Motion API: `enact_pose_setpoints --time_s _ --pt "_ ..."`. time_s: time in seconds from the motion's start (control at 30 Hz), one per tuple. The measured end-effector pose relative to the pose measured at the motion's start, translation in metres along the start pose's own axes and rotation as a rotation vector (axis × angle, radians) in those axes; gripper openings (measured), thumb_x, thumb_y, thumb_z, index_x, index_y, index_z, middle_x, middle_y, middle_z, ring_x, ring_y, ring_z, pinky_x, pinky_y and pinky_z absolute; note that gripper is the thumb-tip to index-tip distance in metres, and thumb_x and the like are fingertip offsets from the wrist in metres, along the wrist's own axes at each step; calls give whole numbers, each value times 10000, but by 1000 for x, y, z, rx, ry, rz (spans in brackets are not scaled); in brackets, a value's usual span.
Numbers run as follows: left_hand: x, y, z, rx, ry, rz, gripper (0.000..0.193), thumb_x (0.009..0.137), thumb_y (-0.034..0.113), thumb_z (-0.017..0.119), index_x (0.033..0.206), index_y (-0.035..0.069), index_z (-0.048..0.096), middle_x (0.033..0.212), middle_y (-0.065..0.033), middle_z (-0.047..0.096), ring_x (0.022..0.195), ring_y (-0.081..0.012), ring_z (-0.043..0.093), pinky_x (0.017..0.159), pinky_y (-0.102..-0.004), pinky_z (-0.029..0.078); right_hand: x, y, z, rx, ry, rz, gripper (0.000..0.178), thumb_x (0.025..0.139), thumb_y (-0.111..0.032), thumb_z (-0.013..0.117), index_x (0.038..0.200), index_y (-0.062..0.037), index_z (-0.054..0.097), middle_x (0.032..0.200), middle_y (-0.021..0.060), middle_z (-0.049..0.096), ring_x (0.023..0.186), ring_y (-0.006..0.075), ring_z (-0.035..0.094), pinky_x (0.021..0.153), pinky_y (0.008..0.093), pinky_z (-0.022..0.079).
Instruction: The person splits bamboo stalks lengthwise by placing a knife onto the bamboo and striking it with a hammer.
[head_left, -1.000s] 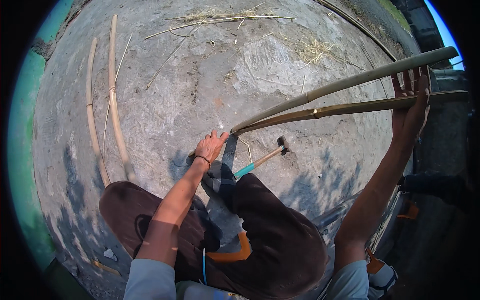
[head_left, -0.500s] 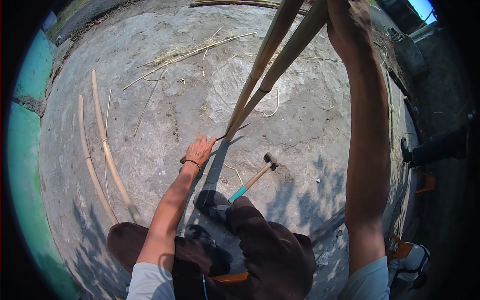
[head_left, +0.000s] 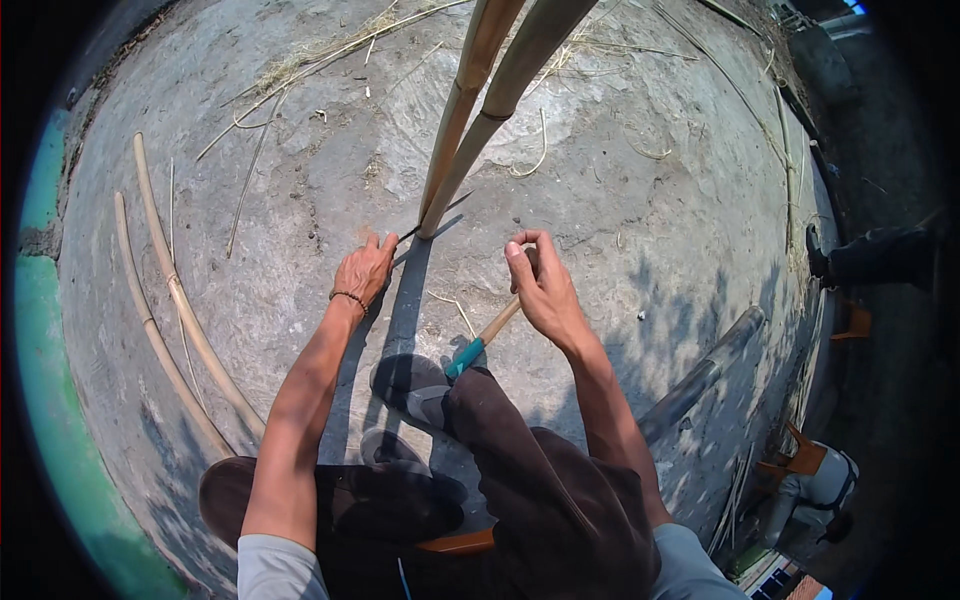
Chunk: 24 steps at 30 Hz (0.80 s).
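My left hand [head_left: 365, 270] is closed around the handle of a dark-bladed knife [head_left: 408, 235]. Its blade runs across the foot of a split bamboo pole [head_left: 455, 150], and the tip shows on the far side. The pole's two lengths meet at the ground and spread apart upward, out of the picture. My right hand [head_left: 548, 295] is off the bamboo, with thumb and fingers loosely bent and a gap between them; I see nothing in it. Beneath it lies a hammer [head_left: 498, 322] with a wooden, teal-ended handle; its head is hidden by the hand.
Two bamboo strips [head_left: 175, 290] lie at the left, near a green wall [head_left: 45, 370]. Thin slivers [head_left: 330, 62] and straw litter the far ground. A dark tube-like pole [head_left: 705, 375] lies at the right. Another person's leg [head_left: 885, 262] shows at the right edge.
My right hand has let go of the bamboo high up and come down over the hammer. My left hand still grips the knife at the pole's foot. The view has shifted.
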<state>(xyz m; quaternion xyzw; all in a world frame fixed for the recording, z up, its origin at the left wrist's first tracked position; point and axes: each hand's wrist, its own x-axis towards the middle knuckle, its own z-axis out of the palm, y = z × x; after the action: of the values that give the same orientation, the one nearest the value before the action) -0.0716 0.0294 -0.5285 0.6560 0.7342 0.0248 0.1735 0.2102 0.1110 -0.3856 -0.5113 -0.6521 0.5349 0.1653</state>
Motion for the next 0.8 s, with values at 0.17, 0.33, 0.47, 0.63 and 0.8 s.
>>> enact_pose_setpoints --time_s 0.17,0.33,0.47,0.63,0.8 --pt "4 12 4 -32 -19 -17 214 981 173 537 1174 137 451 1008 -221 558 778 -452 664 656 -549 539 -74 131 82 -313 -271 200 447 1022 -446 503 1259 -82 397 819 257 661 824 479 658 741 543 486" --pt "-1 22 8 -29 -39 -88 208 989 176 515 1180 138 444 1021 -232 562 796 -461 667 666 -548 545 -71 142 81 -421 -186 271 383 992 -453 519 1157 -115 446 873 268 688 861 505 656 737 583 492" --pt "-2 19 14 -12 -29 -65 237 986 182 522 1208 143 449 1015 -230 561 788 -455 668 668 -549 545 -83 130 63 245 352 207 374 999 -323 567 1252 -72 457 851 178 703 669 269 682 588 411 518" --pt "0 17 11 -3 -19 -45 278 979 176 536 1236 128 443 1018 -230 562 780 -450 667 661 -543 549 -71 111 5 756 129 561 371 1037 -319 537 1303 -75 450 944 104 622 555 98 523 442 264 396" --pt "2 23 10 27 -7 -46 297 968 166 559 1235 126 436 1006 -230 563 781 -449 669 648 -537 552 -62 73 -9 216 69 282 462 1052 -385 495 1365 -48 453 754 62 567 564 123 555 491 323 439"
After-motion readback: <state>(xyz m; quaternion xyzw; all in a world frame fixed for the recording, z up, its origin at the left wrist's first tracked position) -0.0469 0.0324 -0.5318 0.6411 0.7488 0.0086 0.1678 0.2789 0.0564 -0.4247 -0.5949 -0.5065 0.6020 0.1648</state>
